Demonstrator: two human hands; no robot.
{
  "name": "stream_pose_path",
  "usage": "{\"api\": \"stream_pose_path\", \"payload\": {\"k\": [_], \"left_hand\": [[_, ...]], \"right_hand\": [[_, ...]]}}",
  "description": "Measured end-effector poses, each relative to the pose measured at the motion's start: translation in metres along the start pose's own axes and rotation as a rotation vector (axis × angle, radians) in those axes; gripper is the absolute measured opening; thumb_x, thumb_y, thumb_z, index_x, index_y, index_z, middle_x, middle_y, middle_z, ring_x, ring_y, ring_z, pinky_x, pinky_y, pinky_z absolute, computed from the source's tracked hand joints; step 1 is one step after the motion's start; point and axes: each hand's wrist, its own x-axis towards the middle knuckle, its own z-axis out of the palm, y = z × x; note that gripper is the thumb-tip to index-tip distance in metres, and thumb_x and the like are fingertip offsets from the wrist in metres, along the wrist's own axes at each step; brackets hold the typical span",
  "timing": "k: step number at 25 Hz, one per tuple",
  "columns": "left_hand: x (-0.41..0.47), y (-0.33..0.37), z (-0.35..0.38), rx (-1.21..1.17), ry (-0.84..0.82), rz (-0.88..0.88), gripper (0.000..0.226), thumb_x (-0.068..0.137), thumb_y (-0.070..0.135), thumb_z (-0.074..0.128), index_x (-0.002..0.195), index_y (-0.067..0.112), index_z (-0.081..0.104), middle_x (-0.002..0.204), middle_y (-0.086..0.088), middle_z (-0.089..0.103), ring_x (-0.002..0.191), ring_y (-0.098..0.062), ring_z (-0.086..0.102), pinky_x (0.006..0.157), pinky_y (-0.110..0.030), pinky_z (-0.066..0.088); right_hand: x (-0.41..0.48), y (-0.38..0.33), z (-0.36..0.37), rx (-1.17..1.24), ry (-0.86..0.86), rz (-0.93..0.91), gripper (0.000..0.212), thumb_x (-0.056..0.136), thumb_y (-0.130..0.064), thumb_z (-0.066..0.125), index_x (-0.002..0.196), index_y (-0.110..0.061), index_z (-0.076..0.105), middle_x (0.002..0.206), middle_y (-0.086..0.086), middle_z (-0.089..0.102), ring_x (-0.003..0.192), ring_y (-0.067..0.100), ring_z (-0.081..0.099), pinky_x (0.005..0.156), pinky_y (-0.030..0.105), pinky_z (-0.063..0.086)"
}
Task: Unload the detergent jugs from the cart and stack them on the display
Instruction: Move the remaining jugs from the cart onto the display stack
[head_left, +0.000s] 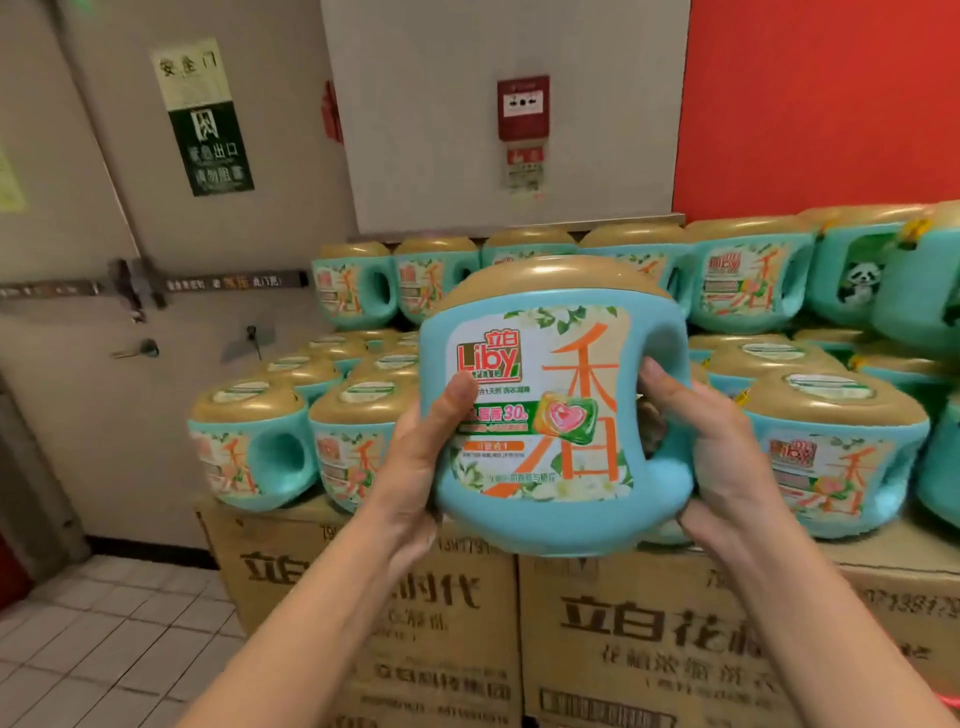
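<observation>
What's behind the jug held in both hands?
More teal plastic jugs with gold lids, in two tiers on brown cardboard cartons. The held teal jug, gripped by the left hand and right hand, covers the display's middle; what stands there cannot be seen.

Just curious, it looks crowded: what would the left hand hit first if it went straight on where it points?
Likely the stacked jugs behind the jug that the left hand grips; depth is unclear.
</observation>
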Motion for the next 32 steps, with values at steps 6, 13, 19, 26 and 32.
{"api": "stream_pose_path", "payload": {"k": [6,13,19,26,32], "left_hand": [[0.127,0.038,-0.035,0.114,-0.067,0.098,0.097,0.039,0.057,0.091,0.122,0.013,0.064,0.110,-0.013,0.073,0.093,-0.026,0.073,0.070,-0.034,0.060],[0.248,0.042,-0.092,0.410,-0.111,0.130,0.102,0.037,0.076,0.081,0.119,0.020,0.059,0.106,0.000,0.075,0.093,-0.016,0.073,0.069,-0.026,0.058],[0.330,0.028,-0.130,0.616,-0.169,0.131,0.060,0.046,0.063,0.079,0.099,0.040,0.062,0.091,0.028,0.071,0.086,0.008,0.067,0.064,-0.012,0.053],[0.389,-0.011,-0.159,0.562,-0.229,0.043,0.088,0.045,0.046,0.085,0.126,0.028,0.057,0.121,0.007,0.066,0.113,-0.013,0.059,0.096,-0.037,0.050],[0.409,-0.024,-0.165,0.458,-0.267,-0.008,0.094,0.049,0.039,0.085,0.135,0.025,0.050,0.118,0.012,0.065,0.118,-0.015,0.056,0.090,-0.030,0.050]], "right_hand": [[0.121,-0.022,0.031,-0.201,-0.005,-0.187,0.053,0.068,-0.042,0.073,0.101,-0.002,0.062,0.085,0.020,0.057,0.074,0.029,0.055,0.075,0.043,0.045],[0.221,-0.023,0.042,-0.670,-0.233,-0.105,0.054,0.065,-0.043,0.079,0.111,-0.018,0.068,0.105,-0.003,0.074,0.097,0.012,0.070,0.082,0.027,0.055],[0.283,0.000,0.039,-0.746,0.001,-0.108,0.070,0.050,-0.037,0.085,0.114,-0.021,0.062,0.103,-0.010,0.071,0.088,-0.002,0.067,0.061,0.009,0.050],[0.320,0.049,0.034,-0.830,0.213,-0.251,0.070,0.060,-0.022,0.090,0.122,-0.018,0.056,0.112,-0.008,0.065,0.105,0.012,0.059,0.082,0.024,0.048],[0.334,0.064,0.033,-0.909,0.312,-0.338,0.075,0.064,-0.028,0.088,0.129,-0.019,0.051,0.123,-0.005,0.062,0.113,0.013,0.055,0.095,0.035,0.048]]}}
